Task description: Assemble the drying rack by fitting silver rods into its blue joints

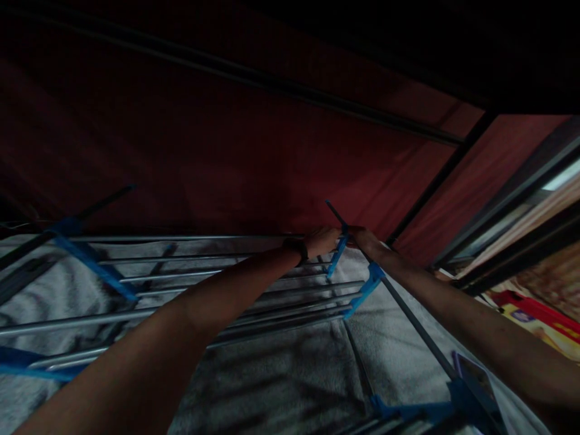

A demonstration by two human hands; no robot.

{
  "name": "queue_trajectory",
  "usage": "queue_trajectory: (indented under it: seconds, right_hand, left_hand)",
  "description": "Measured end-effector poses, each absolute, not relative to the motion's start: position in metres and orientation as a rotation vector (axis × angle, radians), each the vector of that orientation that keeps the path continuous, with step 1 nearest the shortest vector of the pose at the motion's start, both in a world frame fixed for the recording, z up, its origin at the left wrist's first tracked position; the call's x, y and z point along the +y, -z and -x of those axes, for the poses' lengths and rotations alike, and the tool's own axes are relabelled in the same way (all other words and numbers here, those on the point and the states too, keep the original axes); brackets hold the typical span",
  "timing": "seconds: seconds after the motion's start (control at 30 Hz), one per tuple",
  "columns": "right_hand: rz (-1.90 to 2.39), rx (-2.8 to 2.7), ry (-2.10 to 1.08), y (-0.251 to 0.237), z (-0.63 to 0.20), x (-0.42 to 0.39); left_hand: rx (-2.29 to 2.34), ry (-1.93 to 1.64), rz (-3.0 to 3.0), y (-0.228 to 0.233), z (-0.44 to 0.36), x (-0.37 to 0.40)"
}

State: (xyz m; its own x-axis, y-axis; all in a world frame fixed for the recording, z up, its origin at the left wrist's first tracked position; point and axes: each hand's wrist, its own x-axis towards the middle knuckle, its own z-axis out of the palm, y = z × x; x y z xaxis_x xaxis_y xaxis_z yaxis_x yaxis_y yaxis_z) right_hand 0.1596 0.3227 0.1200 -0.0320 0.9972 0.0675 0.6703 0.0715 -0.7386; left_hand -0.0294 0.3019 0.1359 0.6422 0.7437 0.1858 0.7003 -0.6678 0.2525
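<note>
A metal clothes drying rack with blue plastic brackets spreads across the lower view in dim light. Both my arms reach forward to its far right corner. My left hand, with a dark band on the wrist, closes on the far rail beside a blue bracket. My right hand grips the same corner from the right, touching the thin dark rod that sticks up there. A grey towel lies under the rails.
A dark red cloth wall with a black bar rises behind the rack. Black frame bars and colourful items stand at the right. Another blue bracket sits at the near right corner.
</note>
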Motion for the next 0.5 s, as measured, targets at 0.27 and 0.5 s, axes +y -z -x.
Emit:
queue_trajectory:
  seconds: [0.27, 0.5]
  right_hand:
    - [1.718, -1.653, -0.803, -0.134, -0.15, 0.312]
    - [1.657, -1.693, -0.805, -0.156, -0.163, 0.266]
  left_hand:
    - [1.044, -0.66, -2.852, -0.143, 0.042, 0.256]
    - [1.085, -0.298, -2.67, -0.131, 0.06, 0.177]
